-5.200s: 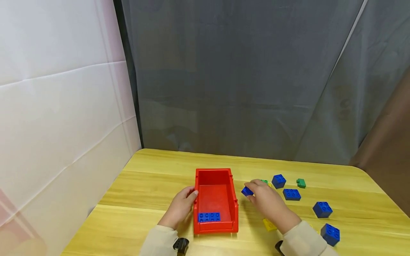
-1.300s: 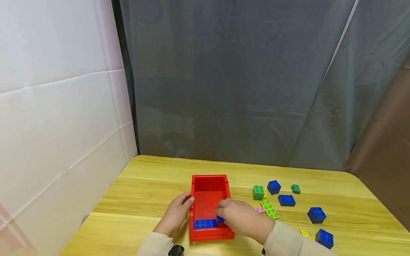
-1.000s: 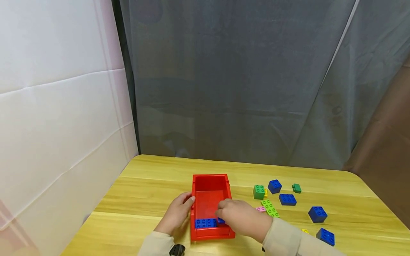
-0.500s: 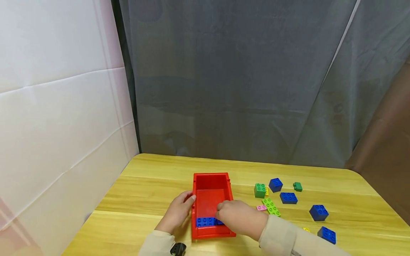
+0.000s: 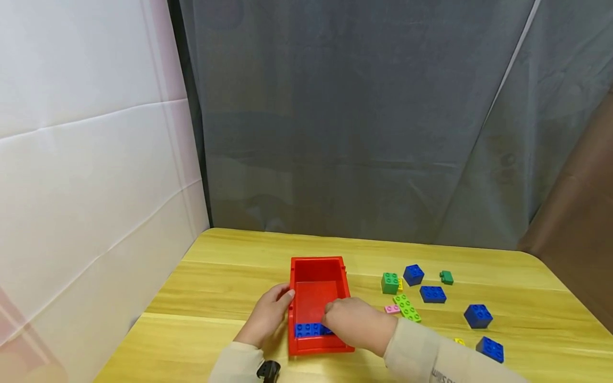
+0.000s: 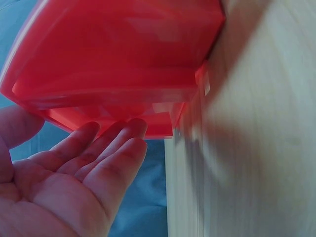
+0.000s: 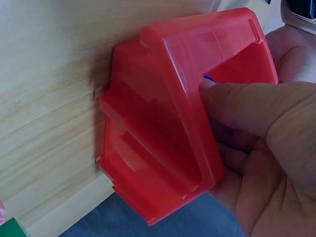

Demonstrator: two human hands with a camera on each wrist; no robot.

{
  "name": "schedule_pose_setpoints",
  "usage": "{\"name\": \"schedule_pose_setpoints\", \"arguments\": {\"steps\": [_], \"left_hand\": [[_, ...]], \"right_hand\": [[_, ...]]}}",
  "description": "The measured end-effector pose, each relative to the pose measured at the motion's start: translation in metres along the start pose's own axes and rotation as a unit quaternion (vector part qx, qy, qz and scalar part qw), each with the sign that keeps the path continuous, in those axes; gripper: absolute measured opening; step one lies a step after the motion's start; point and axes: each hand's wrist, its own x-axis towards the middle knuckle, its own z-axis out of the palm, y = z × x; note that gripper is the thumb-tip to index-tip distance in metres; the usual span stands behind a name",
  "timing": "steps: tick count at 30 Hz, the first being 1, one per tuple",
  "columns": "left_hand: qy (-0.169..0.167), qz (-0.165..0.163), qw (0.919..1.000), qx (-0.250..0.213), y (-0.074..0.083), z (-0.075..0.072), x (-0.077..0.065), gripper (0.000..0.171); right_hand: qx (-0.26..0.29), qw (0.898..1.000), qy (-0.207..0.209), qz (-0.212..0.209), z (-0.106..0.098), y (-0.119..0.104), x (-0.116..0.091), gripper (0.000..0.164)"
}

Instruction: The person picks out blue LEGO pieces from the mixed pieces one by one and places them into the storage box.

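Note:
A red plastic bin point(image 5: 322, 347) stands on the table with a row of blue building bricks point(image 5: 306, 330) along its near end. My left hand point(image 5: 268, 314) holds the bin's left wall; in the left wrist view the thumb point(image 6: 19, 126) lies at the rim and the fingers point(image 6: 113, 168) reach under the lip. Inside the near right corner, my right hand point(image 5: 359, 323) has its fingers curled on another blue brick point(image 5: 326, 330), beside the row. That brick is mostly hidden; only a blue sliver point(image 7: 209, 78) shows by the thumb in the right wrist view.
Right of the bin lie a green brick point(image 5: 390, 283), a lime brick point(image 5: 407, 308), a pink brick point(image 5: 392, 309), a small dark green piece point(image 5: 446, 277) and several blue bricks point(image 5: 478, 316). Yellow pieces point(image 5: 459, 341) show partly. A grey curtain point(image 5: 335, 133) hangs behind the table point(image 5: 230, 255).
About five seconds ago my right hand held a blue brick right of the bin; that hand is now inside it. Lately the brick has slid left against the row. My left hand stays at the bin.

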Motion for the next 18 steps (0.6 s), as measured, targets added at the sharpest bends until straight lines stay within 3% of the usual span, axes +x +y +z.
{"name": "schedule_pose_setpoints", "arguments": {"steps": [18], "left_hand": [[0.000,0.009,1.0000,0.004,-0.0007,-0.0012,0.0010,0.041]], "right_hand": [[0.021,0.999,-0.028,0.021,-0.0023,-0.0016,0.0060,0.013]]}}
